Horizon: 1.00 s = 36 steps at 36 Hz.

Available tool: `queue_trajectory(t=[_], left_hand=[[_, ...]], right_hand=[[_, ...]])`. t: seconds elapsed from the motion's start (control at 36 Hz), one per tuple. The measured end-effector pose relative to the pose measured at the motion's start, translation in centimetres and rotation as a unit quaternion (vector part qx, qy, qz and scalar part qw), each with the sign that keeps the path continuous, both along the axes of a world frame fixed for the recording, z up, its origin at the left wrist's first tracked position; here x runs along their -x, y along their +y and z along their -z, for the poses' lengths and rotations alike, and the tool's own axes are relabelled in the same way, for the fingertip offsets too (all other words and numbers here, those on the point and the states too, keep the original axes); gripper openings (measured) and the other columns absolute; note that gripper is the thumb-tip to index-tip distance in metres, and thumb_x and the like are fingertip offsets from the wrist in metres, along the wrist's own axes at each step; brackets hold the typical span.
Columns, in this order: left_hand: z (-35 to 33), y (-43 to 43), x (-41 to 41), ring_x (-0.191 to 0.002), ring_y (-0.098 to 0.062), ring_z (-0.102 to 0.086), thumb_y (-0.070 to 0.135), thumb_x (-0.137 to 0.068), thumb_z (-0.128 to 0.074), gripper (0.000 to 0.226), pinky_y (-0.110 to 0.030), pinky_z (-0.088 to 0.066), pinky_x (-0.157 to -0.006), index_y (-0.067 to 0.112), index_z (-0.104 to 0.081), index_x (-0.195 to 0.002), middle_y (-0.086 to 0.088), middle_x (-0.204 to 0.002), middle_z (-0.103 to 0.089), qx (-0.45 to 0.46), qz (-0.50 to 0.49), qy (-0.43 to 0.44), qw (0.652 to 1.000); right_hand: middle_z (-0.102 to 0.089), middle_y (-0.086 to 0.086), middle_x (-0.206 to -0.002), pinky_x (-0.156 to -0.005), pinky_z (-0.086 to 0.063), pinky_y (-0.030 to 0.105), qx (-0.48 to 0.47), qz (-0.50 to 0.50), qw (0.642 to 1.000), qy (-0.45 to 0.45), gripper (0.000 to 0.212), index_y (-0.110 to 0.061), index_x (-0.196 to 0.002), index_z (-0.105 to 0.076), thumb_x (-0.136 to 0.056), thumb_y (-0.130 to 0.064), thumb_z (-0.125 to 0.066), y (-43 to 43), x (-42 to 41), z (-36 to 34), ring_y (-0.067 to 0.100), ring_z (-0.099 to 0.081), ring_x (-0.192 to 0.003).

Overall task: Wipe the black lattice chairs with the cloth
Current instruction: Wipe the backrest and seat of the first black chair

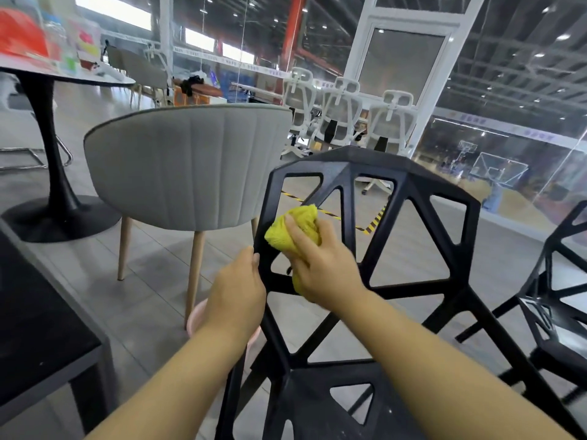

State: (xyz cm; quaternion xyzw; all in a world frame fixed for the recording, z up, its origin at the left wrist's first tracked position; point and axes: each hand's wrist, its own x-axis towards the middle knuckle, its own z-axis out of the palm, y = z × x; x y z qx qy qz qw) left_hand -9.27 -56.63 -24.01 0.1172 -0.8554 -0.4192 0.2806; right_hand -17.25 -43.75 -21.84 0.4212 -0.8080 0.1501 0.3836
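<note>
A black lattice chair [409,185] stands right in front of me, its open triangular backrest facing me. My right hand [324,265] presses a bunched yellow cloth [293,228] against the left side of the backrest. My left hand [238,293] grips the backrest's left edge just below and left of the cloth. A second black lattice chair [562,300] stands at the right edge, partly cut off.
A grey upholstered chair [187,166] with wooden legs stands just left of the lattice chair. A round table on a black pedestal [50,147] is at far left, a dark table edge [47,354] at lower left. A pink basin [197,315] lies under my left arm. White office chairs [340,115] stand behind.
</note>
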Motion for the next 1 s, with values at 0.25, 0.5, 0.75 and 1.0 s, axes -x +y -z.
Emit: queue_trajectory(t=[0.25,0.5,0.75,1.0], left_hand=[[0.5,0.0,-0.2,-0.068,-0.007,-0.047,0.021,-0.102,-0.026,0.029,-0.018,-0.031,-0.053,0.016,-0.05,-0.085,0.008,-0.076,-0.047,-0.012,0.009,0.0,1.0],[0.4,-0.2,-0.3,-0.08,-0.02,-0.052,0.023,-0.101,-0.032,0.022,-0.034,-0.042,-0.067,0.017,-0.049,-0.114,-0.003,-0.093,-0.059,-0.07,0.015,0.012,0.997],[0.7,-0.9,-0.7,-0.076,-0.017,-0.059,0.024,-0.1,-0.037,0.018,-0.04,-0.053,-0.068,0.018,-0.054,-0.104,0.0,-0.082,-0.062,-0.072,0.041,0.024,0.996],[2.8,-3.7,-2.8,-0.085,-0.01,-0.068,0.023,-0.095,-0.051,0.025,-0.035,-0.054,-0.082,0.033,-0.067,-0.111,0.009,-0.094,-0.072,-0.1,0.126,-0.014,0.987]], right_hand=[[-0.03,0.012,-0.134,-0.081,-0.033,0.029,0.222,0.209,0.945,-0.118,0.048,-0.022,-0.144,-0.033,-0.099,-0.035,-0.044,0.3,4.3,-10.2,0.033,-0.05,-0.105],[-0.051,0.021,-0.104,-0.042,-0.035,0.023,-0.02,0.066,0.997,-0.035,0.049,-0.015,-0.128,-0.043,-0.084,-0.033,-0.051,-1.1,-0.6,-1.0,0.034,-0.049,-0.056],[-0.038,0.019,-0.126,-0.071,-0.044,0.036,0.121,0.114,0.985,-0.038,0.047,-0.017,-0.138,-0.044,-0.094,-0.028,-0.055,-3.4,1.8,-9.7,0.035,-0.05,-0.09],[-0.034,0.01,-0.101,-0.055,-0.036,0.029,-0.059,-0.051,0.995,0.063,0.046,-0.019,-0.131,-0.043,-0.086,-0.022,-0.05,-1.7,-0.4,-1.1,0.027,-0.038,-0.071]])
